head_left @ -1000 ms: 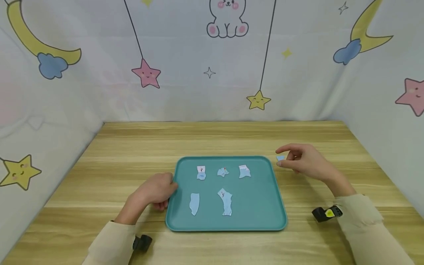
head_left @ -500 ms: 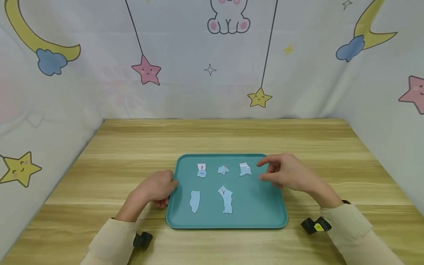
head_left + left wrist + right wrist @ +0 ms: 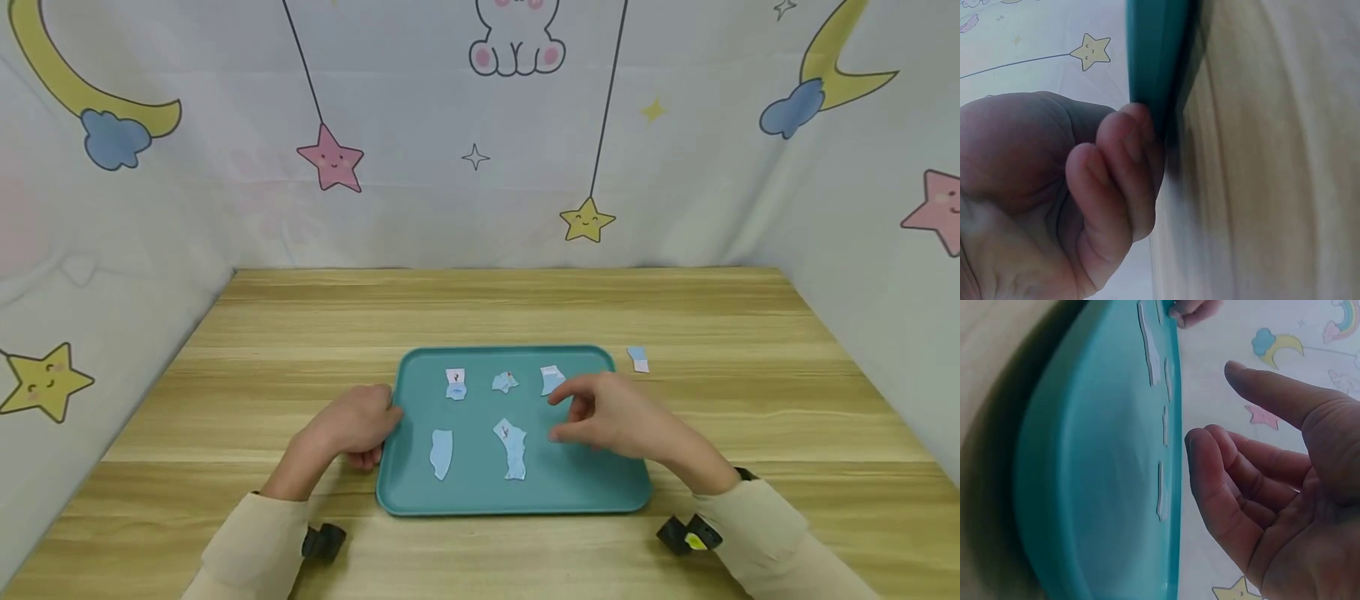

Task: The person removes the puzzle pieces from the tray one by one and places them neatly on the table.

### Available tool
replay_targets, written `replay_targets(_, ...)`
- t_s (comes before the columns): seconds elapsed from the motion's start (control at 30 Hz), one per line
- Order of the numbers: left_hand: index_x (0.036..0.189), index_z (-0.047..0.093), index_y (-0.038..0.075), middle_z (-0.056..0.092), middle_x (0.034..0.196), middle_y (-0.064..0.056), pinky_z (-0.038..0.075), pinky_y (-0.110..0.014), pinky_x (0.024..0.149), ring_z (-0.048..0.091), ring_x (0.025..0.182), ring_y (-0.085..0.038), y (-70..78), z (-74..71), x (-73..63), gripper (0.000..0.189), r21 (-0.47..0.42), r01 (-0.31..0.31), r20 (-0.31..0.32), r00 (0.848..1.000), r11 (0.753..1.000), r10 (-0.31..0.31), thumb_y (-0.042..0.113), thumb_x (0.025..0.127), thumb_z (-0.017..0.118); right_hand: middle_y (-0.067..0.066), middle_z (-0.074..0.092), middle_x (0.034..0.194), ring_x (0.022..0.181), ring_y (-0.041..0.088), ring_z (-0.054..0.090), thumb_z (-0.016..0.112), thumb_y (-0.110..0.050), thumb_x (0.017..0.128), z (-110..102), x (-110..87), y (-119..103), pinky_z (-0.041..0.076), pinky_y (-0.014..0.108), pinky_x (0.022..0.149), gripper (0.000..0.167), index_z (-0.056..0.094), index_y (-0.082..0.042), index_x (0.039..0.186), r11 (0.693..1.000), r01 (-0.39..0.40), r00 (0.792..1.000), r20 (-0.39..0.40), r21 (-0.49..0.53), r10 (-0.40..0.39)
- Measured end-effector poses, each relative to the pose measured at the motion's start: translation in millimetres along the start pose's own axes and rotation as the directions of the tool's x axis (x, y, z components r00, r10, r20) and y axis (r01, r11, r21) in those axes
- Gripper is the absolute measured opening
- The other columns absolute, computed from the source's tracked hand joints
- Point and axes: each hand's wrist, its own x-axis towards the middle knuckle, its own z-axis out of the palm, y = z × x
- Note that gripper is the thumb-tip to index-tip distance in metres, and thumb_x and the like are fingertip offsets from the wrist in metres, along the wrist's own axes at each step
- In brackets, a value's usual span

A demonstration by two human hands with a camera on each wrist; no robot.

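My left hand (image 3: 360, 425) grips the left rim of a teal tray (image 3: 585, 492); in the left wrist view its curled fingers (image 3: 1100, 194) sit at the tray's edge. Over the tray's right side is my right hand (image 3: 615, 417), thumb and forefinger spread apart with nothing between them. On the tray lie several torn light-blue paper scraps: a far-left one (image 3: 456, 385), a small crumpled one (image 3: 505, 382), one (image 3: 551, 379) by my right forefinger, a near-left one (image 3: 442, 454) and a long one (image 3: 514, 450). Another scrap (image 3: 638, 359) lies on the table beyond the tray's right corner.
The tray stands on a wood-grain table (image 3: 315, 325). White cloth (image 3: 405, 208) printed with stars and moons hangs behind it and along both sides. A black wrist camera (image 3: 324, 543) is strapped to the left wrist, and another (image 3: 688, 535) to the right.
My right hand has moved left and nearer, away from the scrap on the table to over the tray, leaving that scrap in full view. My left hand keeps its place at the rim.
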Motion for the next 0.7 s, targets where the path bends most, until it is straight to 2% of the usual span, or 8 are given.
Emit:
replay_targets(0.27, 0.080, 0.058, 0.001, 0.060, 0.050, -0.006, 0.052, -0.029, 0.042, 0.057, 0.038, -0.012, -1.4, -0.2, 1.7, 0.029, 0.012, 0.006, -0.001, 1.000, 1.000, -0.006, 0.007, 0.101, 0.040, -0.007, 0.061, 0.071, 0.067, 0.008, 0.056, 0.089, -0.030, 0.082, 16.8, 3.9, -8.3, 0.048, 0.023, 0.065, 0.045, 0.075, -0.003, 0.116, 0.994, 0.051, 0.999, 0.020, -0.092, -0.049)
replay_targets(0.7, 0.083, 0.057, 0.000, 0.059, 0.051, -0.006, 0.052, -0.028, 0.042, 0.056, 0.039, -0.012, -2.0, -0.9, 2.2, 0.026, -0.001, 0.005, 0.017, 1.000, 1.000, -0.004, 0.006, 0.101, 0.039, -0.010, 0.059, 0.069, 0.064, 0.005, 0.051, 0.093, -0.036, 0.079, 34.2, 3.6, -15.6, 0.043, 0.022, 0.063, 0.050, 0.076, -0.005, 0.114, 0.984, 0.064, 0.998, 0.033, -0.166, -0.060)
